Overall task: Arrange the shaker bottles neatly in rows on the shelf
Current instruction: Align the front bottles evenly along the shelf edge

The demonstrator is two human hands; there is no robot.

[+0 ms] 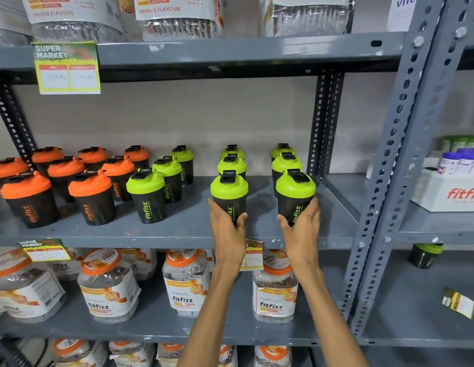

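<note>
From the head camera, a grey painted metal shelf (pixel 188 229) on slotted angle-iron uprights carries upright black plastic shaker bottles with domed screw lids and black flip caps. The left hand (pixel 228 229) is wrapped around the lower body of the front lime-lidded black shaker bottle (pixel 228 193), thumb on its right side, fingers closed on it. The right hand (pixel 302 229) is clamped the same way on the neighbouring front lime-lidded shaker bottle at right (pixel 295 194), which leans slightly rightward. Both bottles are near the shelf's front edge, each heading a file of two more green-lidded bottles (pixel 232 164) (pixel 286 161) running back toward the pale wall.

Well apart to the left, another diagonal file of three lime-lidded shakers (pixel 147 194) stands beside a looser cluster of orange-lidded black shakers (pixel 90 197), all printed "fitfizz" down their matte sides.

A yellow-and-green paper price tag (pixel 67 67) hangs from the shelf above. On the tier below stand clear ribbed plastic jars with orange lids (pixel 108 284) and glossy white labels. In the adjoining bay at right, one green-lidded shaker (pixel 425 254) sits alone.
</note>
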